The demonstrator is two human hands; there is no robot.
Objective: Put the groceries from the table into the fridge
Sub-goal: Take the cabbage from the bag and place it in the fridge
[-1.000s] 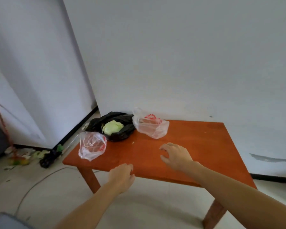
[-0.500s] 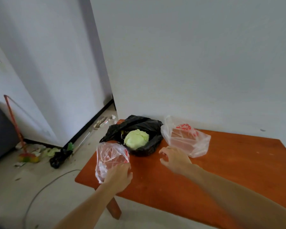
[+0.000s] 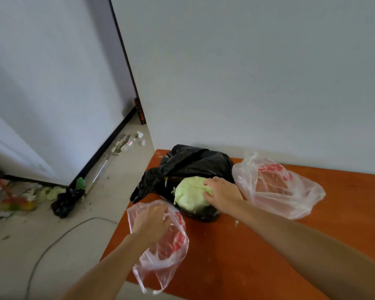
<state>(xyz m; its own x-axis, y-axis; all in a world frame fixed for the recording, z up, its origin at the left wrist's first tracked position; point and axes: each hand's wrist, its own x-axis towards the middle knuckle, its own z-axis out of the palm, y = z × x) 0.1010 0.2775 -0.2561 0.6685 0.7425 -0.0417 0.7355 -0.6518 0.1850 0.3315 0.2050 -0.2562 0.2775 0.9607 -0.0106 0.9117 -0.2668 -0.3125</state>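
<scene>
On the orange table (image 3: 258, 245) lie three bags. A pale green cabbage (image 3: 187, 194) sits in an open black bag (image 3: 188, 163) at the table's far left corner. My right hand (image 3: 223, 192) rests on the cabbage's right side, fingers curved over it. My left hand (image 3: 152, 219) grips the top of a clear plastic bag with red print (image 3: 171, 252) at the table's near left edge. A second clear bag with red print (image 3: 277, 187) lies to the right of the black bag, untouched. The fridge is not in view.
White walls stand behind and left of the table. On the floor to the left are a grey cable (image 3: 59, 237), a small black bag (image 3: 66, 201), green scraps (image 3: 52, 191), litter along the dark skirting, and a colourful broom head (image 3: 15, 204).
The view moved closer and left. My left hand closed on the near clear bag. My right hand reached forward from the table top onto the cabbage.
</scene>
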